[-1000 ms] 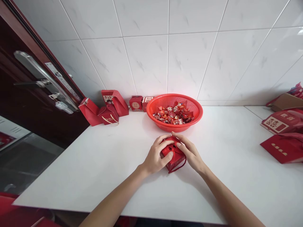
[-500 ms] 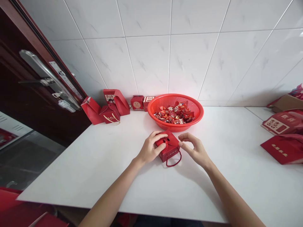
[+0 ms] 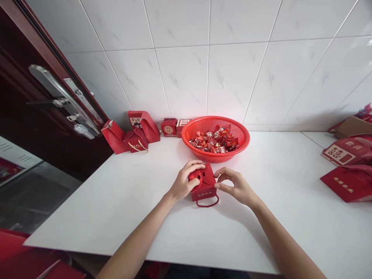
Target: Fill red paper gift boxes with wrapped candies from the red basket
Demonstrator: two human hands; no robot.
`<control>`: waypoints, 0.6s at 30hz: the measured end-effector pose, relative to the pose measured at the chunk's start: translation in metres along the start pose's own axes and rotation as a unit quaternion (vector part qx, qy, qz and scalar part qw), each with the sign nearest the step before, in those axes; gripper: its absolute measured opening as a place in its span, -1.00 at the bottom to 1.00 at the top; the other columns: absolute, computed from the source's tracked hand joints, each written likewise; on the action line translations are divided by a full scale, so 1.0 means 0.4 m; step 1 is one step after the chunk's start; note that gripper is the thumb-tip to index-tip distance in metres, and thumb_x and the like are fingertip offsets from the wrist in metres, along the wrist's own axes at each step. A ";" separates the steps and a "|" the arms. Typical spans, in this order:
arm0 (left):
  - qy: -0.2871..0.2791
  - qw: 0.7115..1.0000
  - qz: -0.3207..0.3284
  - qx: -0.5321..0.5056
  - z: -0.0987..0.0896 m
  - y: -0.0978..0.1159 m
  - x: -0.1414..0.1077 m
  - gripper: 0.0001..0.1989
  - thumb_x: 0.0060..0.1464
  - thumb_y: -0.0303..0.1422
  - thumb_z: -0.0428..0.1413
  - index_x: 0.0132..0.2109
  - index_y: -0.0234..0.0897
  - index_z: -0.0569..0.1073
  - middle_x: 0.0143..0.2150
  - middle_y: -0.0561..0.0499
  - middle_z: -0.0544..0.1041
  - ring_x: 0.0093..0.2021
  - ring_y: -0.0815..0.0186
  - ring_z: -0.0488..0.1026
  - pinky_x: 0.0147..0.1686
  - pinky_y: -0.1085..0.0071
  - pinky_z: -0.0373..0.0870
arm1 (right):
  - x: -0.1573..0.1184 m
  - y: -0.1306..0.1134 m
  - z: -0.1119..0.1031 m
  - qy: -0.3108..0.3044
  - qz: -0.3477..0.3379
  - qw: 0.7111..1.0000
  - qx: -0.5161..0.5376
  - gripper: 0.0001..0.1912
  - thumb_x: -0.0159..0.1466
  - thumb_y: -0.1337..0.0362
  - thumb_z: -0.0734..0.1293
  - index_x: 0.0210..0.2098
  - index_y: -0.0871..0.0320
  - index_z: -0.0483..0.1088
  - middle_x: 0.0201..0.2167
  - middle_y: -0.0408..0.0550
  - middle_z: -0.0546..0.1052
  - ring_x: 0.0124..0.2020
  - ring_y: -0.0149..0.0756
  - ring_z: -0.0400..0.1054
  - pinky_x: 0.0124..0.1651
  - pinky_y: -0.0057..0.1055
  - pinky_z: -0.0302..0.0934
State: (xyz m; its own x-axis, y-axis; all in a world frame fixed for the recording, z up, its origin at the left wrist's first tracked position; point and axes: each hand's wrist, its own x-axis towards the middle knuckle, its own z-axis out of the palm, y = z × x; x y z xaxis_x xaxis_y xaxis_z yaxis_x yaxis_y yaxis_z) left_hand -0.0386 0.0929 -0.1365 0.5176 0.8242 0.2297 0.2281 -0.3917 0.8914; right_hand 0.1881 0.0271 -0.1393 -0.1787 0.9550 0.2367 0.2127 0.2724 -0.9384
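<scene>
A small red gift box [image 3: 204, 191] with gold lettering on its front stands on the white table. Its top flaps are folded over, with two dark holes in them. A dark red cord handle [image 3: 207, 205] droops in front of it. My left hand [image 3: 187, 179] grips the box from the left, fingers over the top and thumb on the near flap. At the box's right edge is my right hand [image 3: 234, 186], its thumb and fingers curved and apart, fingertips at the box's side. Whether they press on it is hard to see.
A red plastic basket [image 3: 215, 156] of wrapped candies stands just behind the box. Several red boxes [image 3: 149, 128] line the wall at the left, more red boxes [image 3: 340, 182] lie at the right. The door [image 3: 17, 116] stands at the left table edge.
The gift box has turned slightly so its lettered front faces me more, and its cord has swung left. My right hand has shifted left, closer to the box's side.
</scene>
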 end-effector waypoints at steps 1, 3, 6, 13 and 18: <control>0.000 1.000 -0.001 0.000 0.000 0.000 0.000 -0.53 -0.06 -0.44 0.07 0.03 -0.21 0.59 0.24 -0.15 0.43 0.24 0.03 0.41 0.27 0.12 0.34 | 0.000 0.000 0.001 -0.002 -0.003 1.000 -0.001 -0.73 0.26 0.06 0.46 -0.18 0.08 0.45 -0.12 -0.03 0.58 -0.26 -0.27 0.50 -0.01 -0.18 0.45; 0.003 1.000 -0.005 -0.002 -0.001 0.001 0.000 -0.55 -0.04 -0.43 0.08 0.02 -0.21 0.60 0.24 -0.14 0.44 0.24 0.03 0.41 0.28 0.13 0.33 | 0.000 -0.001 0.003 -0.006 -0.007 1.000 -0.007 -0.73 0.27 0.07 0.44 -0.13 0.07 0.44 -0.08 -0.02 0.58 -0.25 -0.27 0.51 -0.01 -0.17 0.45; 0.008 1.000 -0.009 -0.006 0.000 0.003 0.002 -0.60 0.01 -0.41 0.09 0.01 -0.18 0.61 0.23 -0.13 0.45 0.24 0.04 0.41 0.28 0.13 0.33 | -0.001 -0.003 0.006 -0.012 -0.011 1.000 -0.014 -0.67 0.30 0.08 0.41 0.01 0.03 0.42 0.04 0.00 0.55 -0.24 -0.28 0.51 0.00 -0.16 0.45; 0.021 0.999 -0.004 -0.034 0.010 0.000 0.003 -0.59 -0.03 -0.40 0.12 0.01 -0.21 0.58 0.19 -0.14 0.47 0.22 0.05 0.43 0.27 0.11 0.33 | -0.002 -0.005 0.008 -0.013 -0.007 1.000 -0.009 -0.66 0.30 0.12 0.40 0.04 0.02 0.41 0.08 0.01 0.54 -0.24 -0.26 0.51 0.00 -0.13 0.45; 0.048 0.998 -0.016 -0.038 0.019 -0.005 0.002 -0.57 -0.03 -0.39 0.11 0.04 -0.23 0.53 0.14 -0.13 0.51 0.18 0.08 0.45 0.24 0.14 0.37 | -0.001 -0.007 0.007 -0.018 -0.014 1.000 -0.002 -0.69 0.29 0.15 0.39 0.01 0.02 0.41 0.10 0.01 0.52 -0.25 -0.28 0.50 0.00 -0.14 0.44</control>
State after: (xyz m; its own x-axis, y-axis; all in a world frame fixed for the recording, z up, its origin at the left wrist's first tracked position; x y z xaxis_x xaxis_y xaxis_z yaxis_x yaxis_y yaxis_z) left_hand -0.0327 0.0912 -0.1412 0.4297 0.8721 0.2340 0.1771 -0.3355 0.9252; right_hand 0.1848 0.0256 -0.1377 -0.2185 0.9423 0.2535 0.2107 0.2993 -0.9306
